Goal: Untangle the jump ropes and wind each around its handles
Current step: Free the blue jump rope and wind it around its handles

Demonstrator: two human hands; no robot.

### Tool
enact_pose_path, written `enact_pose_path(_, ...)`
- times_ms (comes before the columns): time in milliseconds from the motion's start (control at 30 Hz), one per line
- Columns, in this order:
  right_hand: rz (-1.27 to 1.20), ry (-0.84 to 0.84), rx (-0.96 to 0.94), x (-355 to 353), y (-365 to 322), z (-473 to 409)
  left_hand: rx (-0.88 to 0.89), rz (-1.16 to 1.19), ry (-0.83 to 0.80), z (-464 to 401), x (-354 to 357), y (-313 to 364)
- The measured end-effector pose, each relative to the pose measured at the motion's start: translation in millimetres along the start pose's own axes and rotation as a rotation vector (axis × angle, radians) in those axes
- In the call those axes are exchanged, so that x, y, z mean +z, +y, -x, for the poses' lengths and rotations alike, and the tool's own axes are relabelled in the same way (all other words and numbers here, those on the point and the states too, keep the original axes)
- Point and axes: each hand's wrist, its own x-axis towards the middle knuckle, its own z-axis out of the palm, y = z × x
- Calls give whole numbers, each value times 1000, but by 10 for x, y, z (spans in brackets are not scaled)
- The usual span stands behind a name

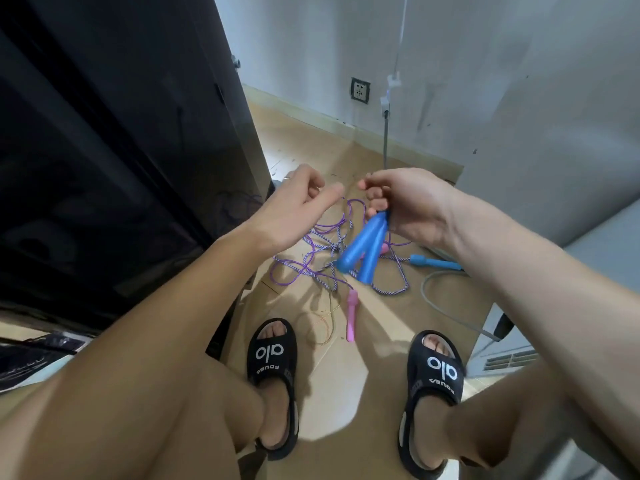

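My right hand (pixel 405 206) grips two blue handles (pixel 363 251) by their tops, and they hang down over the floor. My left hand (pixel 301 199) is raised beside it with thumb and fingers pinched together; whether a thin cord is between them I cannot tell. On the tiled floor below lies a tangle of purple cord and blue-white braided rope (pixel 322 258). A pink handle (pixel 351 315) lies in front of my feet, and part of a second pink handle (pixel 383 249) shows behind the blue pair. Another blue handle (pixel 434 262) lies to the right. A thin orange-brown cord (pixel 323 323) loops near my left foot.
A dark glossy cabinet (pixel 121 150) fills the left side. A white wall with a socket (pixel 360 90) and a hanging cable (pixel 386 133) stands behind. A grey hose (pixel 436 299) curves toward a white appliance (pixel 502 348) at right. My feet in black sandals (pixel 273 358) rest on the floor.
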Motion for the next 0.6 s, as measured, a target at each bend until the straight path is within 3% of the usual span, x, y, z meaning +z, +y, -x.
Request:
enact_pose_path(100,-303,118,24,6,-7,-26,-110,190,-312,118,81,174)
enact_pose_path(167,-392,195,41,23,19,-43,-128,89,-455,206,167,255)
enact_pose_path(267,-444,251,53,75,40,-15,-40,-62,-405,220,294,251)
enact_pose_path(400,-474,267,51,66,-4,41,55,-14,-337,179,302,270)
enact_pose_path(467,-345,310,56,44,-1,66,52,-45,-350,159,263,295)
enact_pose_path(533,72,469,21,15,26,86,27,-105,-366,137,206,287)
enact_pose_path(600,520,696,-137,-42,72,87,-22,-100,-410,118,137,238)
